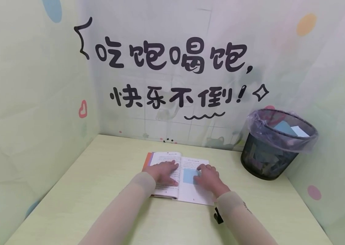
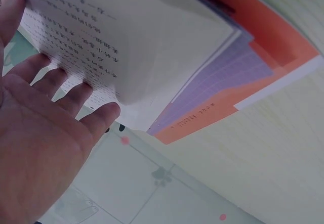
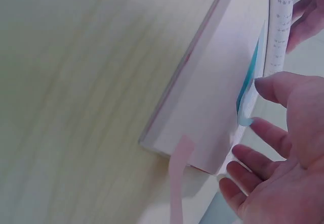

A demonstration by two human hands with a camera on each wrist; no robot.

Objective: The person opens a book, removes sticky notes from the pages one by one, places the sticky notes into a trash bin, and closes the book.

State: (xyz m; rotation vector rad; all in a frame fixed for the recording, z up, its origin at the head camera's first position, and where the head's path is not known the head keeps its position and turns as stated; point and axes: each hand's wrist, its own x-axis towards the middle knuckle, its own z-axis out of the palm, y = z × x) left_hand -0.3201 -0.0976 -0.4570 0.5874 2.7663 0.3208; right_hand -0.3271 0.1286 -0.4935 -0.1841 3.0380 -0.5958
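Note:
An open book (image 1: 195, 195) lies on the table, printed text on its pages and an orange and purple cover flap (image 2: 212, 95) at its left edge. My left hand (image 1: 164, 173) rests across the left page, fingers spread. On the right page is a square light-blue sticky note (image 1: 189, 176), whose edge curls up in the right wrist view. The right hand (image 1: 209, 177) is at the note's right side, thumb and index fingertip apart and right at its edge. The other fingers of that hand reach along the page's outer margin.
A black mesh wastebasket (image 1: 265, 163) with a clear plastic liner stands at the back right, paper scraps inside. A pink strip (image 3: 177, 178) hangs from the book's edge. Pale printed fabric walls (image 1: 172, 129) enclose the light wooden table (image 1: 96, 177).

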